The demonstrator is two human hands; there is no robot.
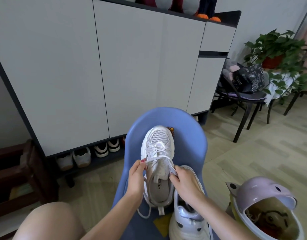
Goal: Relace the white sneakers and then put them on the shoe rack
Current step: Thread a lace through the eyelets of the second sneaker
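Ahead of you, from ten to one o'clock, stands a tall cabinet [100, 70] with pale grey doors and a dark frame, its open bottom shelf [90, 158] holding several pairs of shoes, and stuffed toys [175, 4] sit along its top. At two o'clock a dark chair [242, 101] carries a black patterned bag [248, 80], with a leafy potted plant [277, 49] just beyond it against the pale wall. The floor [253, 144] is light wood-look planking, a dark wooden bench [14, 170] sits at nine o'clock, and a lilac bin [263, 193] stands open at four o'clock.
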